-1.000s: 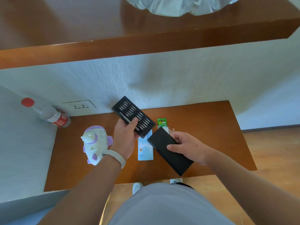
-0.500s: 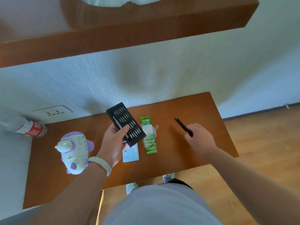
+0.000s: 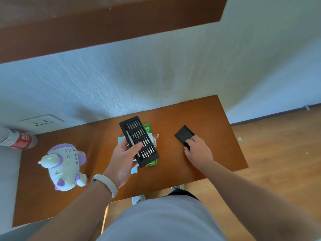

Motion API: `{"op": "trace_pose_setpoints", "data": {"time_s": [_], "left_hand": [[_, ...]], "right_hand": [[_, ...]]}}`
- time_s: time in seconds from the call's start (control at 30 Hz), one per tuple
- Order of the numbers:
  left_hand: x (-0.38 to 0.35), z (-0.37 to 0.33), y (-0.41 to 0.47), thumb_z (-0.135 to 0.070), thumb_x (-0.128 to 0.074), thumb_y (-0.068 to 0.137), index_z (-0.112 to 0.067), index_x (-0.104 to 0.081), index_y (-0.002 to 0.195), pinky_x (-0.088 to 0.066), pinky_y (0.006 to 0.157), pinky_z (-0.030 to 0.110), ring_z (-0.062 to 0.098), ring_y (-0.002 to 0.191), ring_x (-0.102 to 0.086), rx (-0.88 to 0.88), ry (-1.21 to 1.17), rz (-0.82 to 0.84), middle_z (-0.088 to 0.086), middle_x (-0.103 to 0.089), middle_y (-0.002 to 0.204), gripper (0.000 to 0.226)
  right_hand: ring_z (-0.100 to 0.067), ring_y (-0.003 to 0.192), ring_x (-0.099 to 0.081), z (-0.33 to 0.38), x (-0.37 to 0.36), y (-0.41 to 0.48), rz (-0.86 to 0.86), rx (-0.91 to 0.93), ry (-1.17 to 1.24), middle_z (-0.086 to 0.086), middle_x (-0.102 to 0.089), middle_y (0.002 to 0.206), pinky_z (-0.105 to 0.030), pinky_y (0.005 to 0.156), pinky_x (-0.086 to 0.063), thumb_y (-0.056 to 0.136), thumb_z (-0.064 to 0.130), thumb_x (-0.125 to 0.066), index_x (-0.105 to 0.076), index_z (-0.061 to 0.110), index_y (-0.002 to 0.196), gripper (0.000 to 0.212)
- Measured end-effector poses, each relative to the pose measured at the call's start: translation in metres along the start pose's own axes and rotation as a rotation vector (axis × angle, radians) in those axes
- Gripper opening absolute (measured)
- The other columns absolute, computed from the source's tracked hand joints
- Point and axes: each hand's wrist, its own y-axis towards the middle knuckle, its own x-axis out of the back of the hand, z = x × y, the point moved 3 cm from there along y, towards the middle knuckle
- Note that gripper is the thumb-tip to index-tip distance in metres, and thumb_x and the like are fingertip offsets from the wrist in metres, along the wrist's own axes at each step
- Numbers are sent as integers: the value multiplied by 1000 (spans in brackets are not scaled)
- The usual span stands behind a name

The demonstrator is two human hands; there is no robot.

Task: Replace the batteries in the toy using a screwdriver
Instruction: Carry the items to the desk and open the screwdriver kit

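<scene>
Head view: the tray (image 3: 139,141) hangs over the table (image 3: 208,119), gripped at one long side only, so a tilt could probably spill its bits or the driver (image 3: 131,140) onto the batteries (image 3: 151,163) beneath it, mid-table, or off the front edge. The left hand (image 3: 124,157) holds the tray from its left side with the thumb laid across the bits, while the right hand (image 3: 198,152), arm stretched toward the right edge, curls its fingers over the near end of the cover (image 3: 184,134) lying flat there. The toy (image 3: 64,166) lies untouched near the left edge.
</scene>
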Motion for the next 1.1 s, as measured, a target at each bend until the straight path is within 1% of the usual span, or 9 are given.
{"op": "trace_pose_setpoints", "data": {"time_s": [0.17, 0.33, 0.4, 0.47, 0.6, 0.7, 0.83, 1.0, 1.1], "left_hand": [[-6, -2, -2, -12, -58, 100, -22, -60, 124, -61, 69, 33, 17, 98, -74, 0, -6, 2, -1, -77, 107, 26], [-11, -7, -6, -13, -58, 101, -22, -60, 125, -62, 72, 35, 20, 100, -74, -2, -11, 32, 2, -76, 110, 26], [-13, -10, -9, -12, -57, 101, -22, -59, 126, -61, 71, 34, 21, 100, -74, -10, -21, 49, 2, -76, 110, 27], [-14, -15, -11, -11, -57, 101, -21, -59, 127, -61, 71, 34, 23, 100, -75, -19, -34, 67, 4, -76, 112, 29], [-16, -22, -18, -9, -57, 100, -21, -61, 126, -61, 72, 35, 25, 102, -74, -28, -80, 97, 7, -75, 114, 30], [-15, -26, -25, -11, -58, 99, -22, -62, 125, -61, 76, 38, 27, 104, -73, -45, -89, 133, 8, -74, 116, 28], [-14, -31, -36, -17, -64, 94, -29, -67, 118, -61, 75, 38, 25, 103, -73, -93, -74, 170, 6, -75, 114, 27], [-6, -36, -48, -19, -65, 94, -36, -67, 114, -61, 78, 37, 24, 103, -73, -144, -22, 200, 5, -74, 112, 26], [3, -37, -53, -17, -65, 94, -31, -66, 117, -61, 79, 40, 26, 104, -73, -155, -48, 202, 7, -74, 114, 27]], "right_hand": [[-21, 122, -46, 5, -5, 0, 19, 10, -39, -3, -49, 132, -31, 87, -52, 99, 34, -49, -52, 18, 134, 39], [-16, 112, -55, 25, 20, 0, 41, 7, 87, 0, -52, 131, -30, 83, -54, 99, 35, -48, -52, 19, 135, 39], [-9, 99, -59, 41, 38, -4, 48, 6, 260, 6, -58, 118, -27, 82, -55, 99, 37, -51, -54, 22, 133, 38], [-5, 87, -60, 60, 60, -11, 48, 58, 387, 16, -59, 100, -17, 75, -53, 98, 39, -53, -57, 27, 129, 33], [5, 87, -58, 95, 108, -29, 1, 193, 497, 25, -57, 91, -11, 66, -50, 96, 38, -57, -56, 41, 116, 21], [7, 90, -53, 121, 136, -36, -28, 335, 471, 24, -54, 93, -12, 66, -49, 96, 36, -57, -56, 42, 112, 17], [2, 82, -52, 151, 149, -37, -10, 488, 369, 22, -46, 100, -15, 60, -46, 97, 40, -51, -58, 35, 120, 24], [7, 70, -46, 179, 145, -34, -21, 589, 271, 19, -40, 102, -11, 59, -34, 97, 37, -55, -63, 27, 119, 26], [3, 72, -49, 189, 140, -36, -1, 599, 248, 18, -41, 103, -11, 61, -38, 96, 34, -58, -65, 25, 119, 26]]}}
